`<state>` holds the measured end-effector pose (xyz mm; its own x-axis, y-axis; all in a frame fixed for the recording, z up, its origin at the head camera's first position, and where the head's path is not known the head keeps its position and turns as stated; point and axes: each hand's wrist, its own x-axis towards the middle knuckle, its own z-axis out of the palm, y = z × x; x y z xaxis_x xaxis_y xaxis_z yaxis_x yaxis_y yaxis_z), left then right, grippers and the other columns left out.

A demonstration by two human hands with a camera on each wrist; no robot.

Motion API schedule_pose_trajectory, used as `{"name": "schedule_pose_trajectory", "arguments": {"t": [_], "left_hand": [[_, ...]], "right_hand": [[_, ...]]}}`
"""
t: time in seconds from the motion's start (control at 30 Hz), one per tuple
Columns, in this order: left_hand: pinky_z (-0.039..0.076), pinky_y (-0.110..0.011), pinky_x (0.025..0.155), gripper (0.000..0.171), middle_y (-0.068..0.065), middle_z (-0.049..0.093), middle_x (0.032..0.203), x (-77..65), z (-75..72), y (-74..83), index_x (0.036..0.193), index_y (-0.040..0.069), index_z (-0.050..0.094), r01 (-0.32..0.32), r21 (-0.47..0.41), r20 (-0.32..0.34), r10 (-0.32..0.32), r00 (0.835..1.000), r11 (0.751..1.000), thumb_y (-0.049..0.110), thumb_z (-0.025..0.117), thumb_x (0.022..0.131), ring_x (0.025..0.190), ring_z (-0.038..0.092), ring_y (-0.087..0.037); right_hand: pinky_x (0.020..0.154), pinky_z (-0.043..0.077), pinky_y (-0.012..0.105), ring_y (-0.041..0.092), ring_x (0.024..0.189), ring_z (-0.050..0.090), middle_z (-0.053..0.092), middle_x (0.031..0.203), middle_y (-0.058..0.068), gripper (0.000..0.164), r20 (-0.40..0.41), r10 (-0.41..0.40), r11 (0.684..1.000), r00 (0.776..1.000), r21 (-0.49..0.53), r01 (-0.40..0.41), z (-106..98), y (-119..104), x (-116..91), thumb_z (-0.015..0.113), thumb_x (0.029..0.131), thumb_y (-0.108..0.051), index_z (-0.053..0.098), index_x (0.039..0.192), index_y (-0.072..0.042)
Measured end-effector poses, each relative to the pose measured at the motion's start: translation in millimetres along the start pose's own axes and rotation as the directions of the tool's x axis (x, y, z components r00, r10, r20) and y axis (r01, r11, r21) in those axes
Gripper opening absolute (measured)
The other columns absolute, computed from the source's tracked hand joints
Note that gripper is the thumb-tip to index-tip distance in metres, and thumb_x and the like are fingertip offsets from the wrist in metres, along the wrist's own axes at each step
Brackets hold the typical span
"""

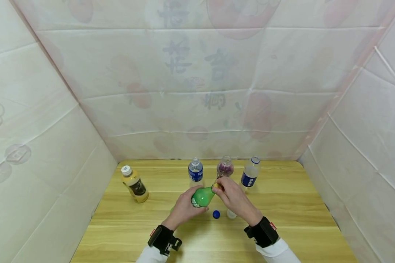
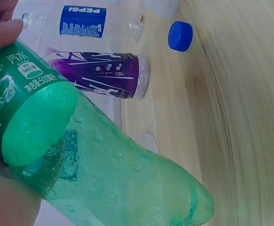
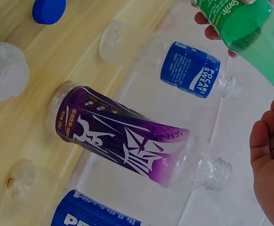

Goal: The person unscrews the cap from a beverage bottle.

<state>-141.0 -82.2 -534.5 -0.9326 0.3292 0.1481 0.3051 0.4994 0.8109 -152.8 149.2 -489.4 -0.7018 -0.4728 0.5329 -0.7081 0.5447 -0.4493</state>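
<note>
A green Sprite bottle [image 1: 203, 197] is tilted above the table, its neck toward the right. My left hand [image 1: 185, 205] grips it around the label, and in the left wrist view the green bottle [image 2: 122, 165] fills the foreground. At the neck, my right hand [image 1: 231, 193] pinches the yellow cap [image 1: 216, 186] between thumb and fingers. In the right wrist view the right hand [image 3: 270, 155] is at the neck of the Sprite bottle [image 3: 249, 35]. On the table below lie a blue cap [image 1: 216, 214] and a translucent white cap [image 1: 231, 214].
Behind the hands stand uncapped bottles: a Pocari Sweat bottle [image 1: 195, 171], a purple-labelled Scream bottle [image 3: 122, 134] and a Pepsi bottle [image 1: 249, 175]. A capped bottle of yellow drink [image 1: 135, 184] stands at the left. White printed sheeting [image 1: 184, 113] walls the wooden table [image 1: 125, 233].
</note>
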Motion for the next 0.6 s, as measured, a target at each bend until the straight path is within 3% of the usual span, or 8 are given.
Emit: {"name": "schedule_pose_trajectory", "arguments": {"t": [0.27,0.6], "left_hand": [[0.057,-0.040,0.083,0.079,-0.015,0.066,0.126,0.8,-0.9,-3.1,0.144,0.001,0.054,0.015,-0.049,0.049,-0.013,0.999,0.999,0.025,0.091,0.079,0.104,0.064,-0.026],[0.056,-0.035,0.082,0.074,-0.011,0.067,0.124,1.2,-1.7,-6.9,0.143,0.007,0.057,0.022,-0.055,0.071,-0.018,0.997,0.998,0.024,0.091,0.079,0.102,0.064,-0.022]], "right_hand": [[0.066,0.044,0.022,0.008,0.082,0.046,0.053,0.097,-0.003,0.018,0.010,-0.056,0.998,0.998,0.006,0.056,0.6,3.3,-0.5,0.058,0.107,-0.026,0.058,0.112,-0.008],[0.068,0.045,0.022,0.009,0.085,0.047,0.054,0.100,-0.001,0.015,0.034,-0.089,0.996,0.995,0.001,0.089,0.9,5.3,-1.6,0.060,0.106,-0.020,0.059,0.113,-0.007]]}}
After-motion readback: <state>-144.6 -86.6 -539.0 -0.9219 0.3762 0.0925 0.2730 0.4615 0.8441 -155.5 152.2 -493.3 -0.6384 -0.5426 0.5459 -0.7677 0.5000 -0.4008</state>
